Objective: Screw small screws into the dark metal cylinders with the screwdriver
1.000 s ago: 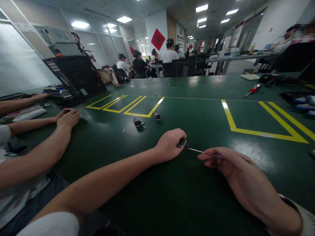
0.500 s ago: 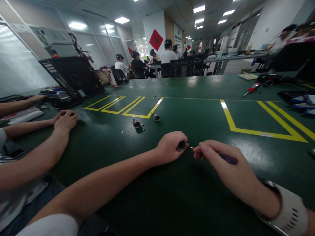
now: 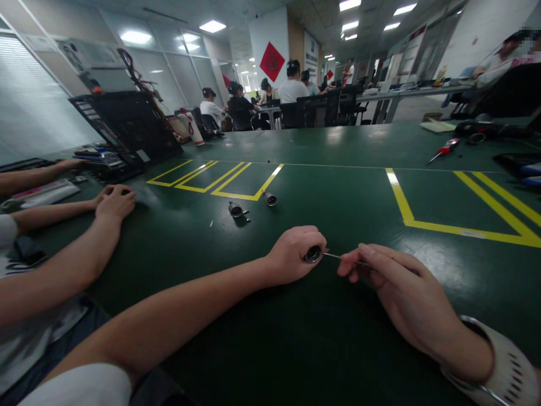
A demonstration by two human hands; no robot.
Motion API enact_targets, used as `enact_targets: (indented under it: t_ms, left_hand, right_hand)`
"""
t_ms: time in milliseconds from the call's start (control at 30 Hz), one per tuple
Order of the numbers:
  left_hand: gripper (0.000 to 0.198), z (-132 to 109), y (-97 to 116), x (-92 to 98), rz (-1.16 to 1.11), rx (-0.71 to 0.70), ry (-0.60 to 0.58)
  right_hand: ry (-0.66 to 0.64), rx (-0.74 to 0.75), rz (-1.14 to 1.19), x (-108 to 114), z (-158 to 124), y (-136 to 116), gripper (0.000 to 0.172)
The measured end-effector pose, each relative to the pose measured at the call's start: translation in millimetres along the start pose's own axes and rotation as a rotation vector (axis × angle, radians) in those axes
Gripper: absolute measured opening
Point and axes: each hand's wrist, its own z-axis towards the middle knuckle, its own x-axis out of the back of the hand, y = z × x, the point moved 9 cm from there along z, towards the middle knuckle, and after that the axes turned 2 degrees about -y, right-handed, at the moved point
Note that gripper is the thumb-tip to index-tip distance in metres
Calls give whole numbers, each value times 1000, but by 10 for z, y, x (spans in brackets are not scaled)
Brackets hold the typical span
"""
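My left hand (image 3: 291, 256) is closed around a small hollow metal cylinder (image 3: 313, 254), its dark round opening turned toward me. My right hand (image 3: 399, 285), a watch on its wrist, pinches a screwdriver (image 3: 332, 256) by the thin shaft. The tip meets the right side of the cylinder, though the exact contact is too small to make out. Most of the handle is hidden behind my right fingers and palm. Beyond my left hand, two similar metal cylinders (image 3: 235, 210) (image 3: 269, 198) lie on the green table (image 3: 262, 338), with tiny metal bits beside the nearer one.
Yellow tape outlines (image 3: 460, 231) mark the table. A red-handled screwdriver (image 3: 446, 149) lies at the far right, near dark tools. On my left, a co-worker's hands (image 3: 114, 202) rest on the table. A black frame-like case (image 3: 127, 127) stands behind them.
My right hand has shifted slightly right and turned, so the screwdriver's dark handle is now mostly out of sight and more shaft shows. My left hand keeps hold of the cylinder. The view has shifted slightly.
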Motion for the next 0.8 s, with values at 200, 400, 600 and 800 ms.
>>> enact_targets:
  t_ms: [200,400,600,800]
  left_hand:
    - [5,2,-52,-52,96,84,-37]
    - [6,-6,9,-89,230,72,-103]
    - [5,-2,-58,-30,35,79,-38]
    - [6,16,-101,-15,-17,99,10]
  right_hand:
    - [-5,151,-315,-85,-98,-147,27]
    - [-126,287,-539,-265,-204,-250,24]
    - [3,-104,118,-32,-28,136,27]
    - [7,-136,128,-33,-21,160,29]
